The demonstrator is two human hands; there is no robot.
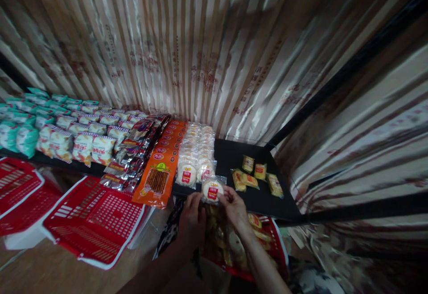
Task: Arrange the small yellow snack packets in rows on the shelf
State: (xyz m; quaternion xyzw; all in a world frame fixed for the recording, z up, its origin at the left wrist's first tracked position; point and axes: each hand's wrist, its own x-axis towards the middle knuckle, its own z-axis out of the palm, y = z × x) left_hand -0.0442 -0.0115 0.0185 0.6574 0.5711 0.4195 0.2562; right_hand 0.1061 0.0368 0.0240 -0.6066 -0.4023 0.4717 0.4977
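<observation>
While R hand pinches wrapped cracker pkt, L hand curls at its edge, grip unclear.

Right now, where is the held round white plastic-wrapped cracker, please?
In the head view, below centre, the cracker is between left hand and right hand, near matching white packets.

Right of the white cracker rows, a bare strip of black shelf admits a hand; orange packets block their left, striped curtain their back, yellow packs farther right.
</observation>
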